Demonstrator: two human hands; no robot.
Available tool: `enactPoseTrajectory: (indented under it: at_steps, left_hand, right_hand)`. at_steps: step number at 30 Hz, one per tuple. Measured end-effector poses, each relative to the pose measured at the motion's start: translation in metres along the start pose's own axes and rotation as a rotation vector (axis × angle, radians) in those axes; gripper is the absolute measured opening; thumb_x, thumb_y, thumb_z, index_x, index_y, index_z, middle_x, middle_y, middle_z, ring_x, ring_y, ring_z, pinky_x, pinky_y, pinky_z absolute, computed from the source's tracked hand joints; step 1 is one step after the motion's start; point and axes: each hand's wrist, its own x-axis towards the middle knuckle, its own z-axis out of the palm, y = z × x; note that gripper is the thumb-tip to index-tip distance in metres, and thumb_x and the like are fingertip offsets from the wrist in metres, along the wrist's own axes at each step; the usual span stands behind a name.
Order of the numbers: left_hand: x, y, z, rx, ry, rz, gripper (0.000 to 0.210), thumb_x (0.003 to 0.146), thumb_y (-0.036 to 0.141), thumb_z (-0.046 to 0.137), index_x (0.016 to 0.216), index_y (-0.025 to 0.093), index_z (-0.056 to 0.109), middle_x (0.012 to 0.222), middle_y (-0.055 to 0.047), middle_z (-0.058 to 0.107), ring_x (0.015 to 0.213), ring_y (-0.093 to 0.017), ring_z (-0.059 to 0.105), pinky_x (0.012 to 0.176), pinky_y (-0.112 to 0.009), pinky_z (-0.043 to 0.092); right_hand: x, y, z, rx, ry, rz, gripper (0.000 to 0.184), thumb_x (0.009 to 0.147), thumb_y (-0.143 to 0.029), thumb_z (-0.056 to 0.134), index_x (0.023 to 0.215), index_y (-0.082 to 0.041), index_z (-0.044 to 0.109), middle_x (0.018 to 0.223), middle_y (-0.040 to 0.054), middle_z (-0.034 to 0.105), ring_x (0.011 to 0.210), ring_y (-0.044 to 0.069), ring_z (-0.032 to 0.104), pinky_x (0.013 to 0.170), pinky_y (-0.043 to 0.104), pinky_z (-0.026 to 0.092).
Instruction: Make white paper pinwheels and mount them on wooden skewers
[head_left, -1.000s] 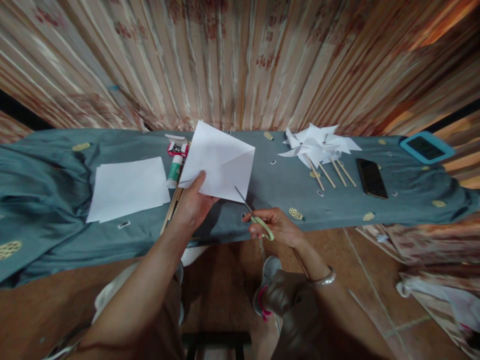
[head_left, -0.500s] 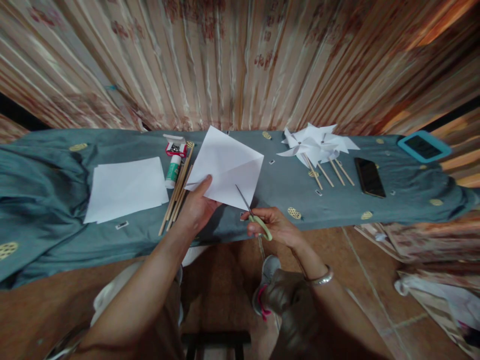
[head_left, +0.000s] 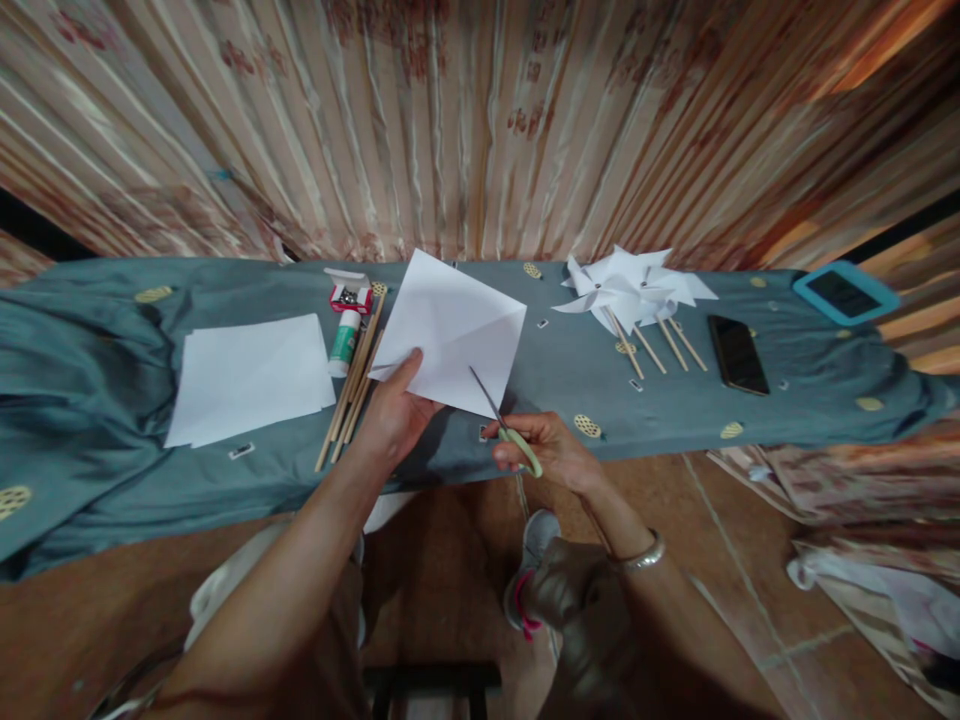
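A square sheet of white paper [head_left: 457, 320] with faint diagonal creases is pinched at its lower left edge by my left hand [head_left: 397, 410], thumb on top and fingers beneath. My right hand [head_left: 547, 447] grips green-handled scissors [head_left: 517, 445]. One dark blade lies over the paper near its bottom corner, pointing up and left toward the middle; the other blade is hidden under the sheet. A slit shows at the paper's left corner, near my left thumb.
Left of the paper lie wooden sticks [head_left: 351, 400], a glue stick [head_left: 345, 343], a red box of small metal pieces [head_left: 350, 296] and a stack of white sheets [head_left: 251, 380]. To the right are paper pinwheels [head_left: 630, 285], a phone [head_left: 739, 355] and a blue-framed tablet [head_left: 846, 294].
Almost nothing differs. The whole view has shifted very slightly, while both hands, the paper and the scissors keep nearly the same pose.
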Motion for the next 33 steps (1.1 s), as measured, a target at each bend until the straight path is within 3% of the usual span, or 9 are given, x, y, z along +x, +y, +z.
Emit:
enactPoseTrajectory:
  at_steps: [7,20,33]
  left_hand:
    - [-0.0037,-0.0023,0.0032,0.005,-0.019,-0.05,0.033,0.09,0.02,0.052,0.122,0.013,0.06,0.11,-0.011,0.073,0.109,-0.024,0.066,0.091,-0.036,0.054]
    - [-0.0047,-0.0049,0.0024,0.014,-0.024,-0.054,0.044,0.086,0.022,0.061,0.129,0.016,0.054,0.118,-0.011,0.071,0.109,-0.025,0.066,0.093,-0.039,0.053]
    - [-0.0052,-0.0067,0.005,0.023,-0.031,-0.08,0.028,0.089,0.023,0.057,0.114,0.013,0.063,0.105,-0.01,0.074,0.105,-0.025,0.068,0.091,-0.037,0.054]
  right_hand:
    - [-0.0003,-0.0041,0.0009,-0.019,0.011,0.011,0.045,0.052,-0.048,0.088,0.08,-0.017,0.07,0.058,-0.0048,0.064,0.05,0.006,0.054,0.051,0.02,0.046]
    - [0.0016,-0.001,0.0008,-0.052,0.053,0.002,0.05,0.051,-0.055,0.087,0.076,-0.015,0.069,0.052,-0.0043,0.062,0.044,0.005,0.049,0.045,0.019,0.039]
    - [0.0025,-0.0048,0.0037,-0.063,0.062,-0.034,0.045,0.051,-0.052,0.087,0.072,-0.017,0.067,0.052,-0.0047,0.062,0.044,0.006,0.049,0.044,0.02,0.039]
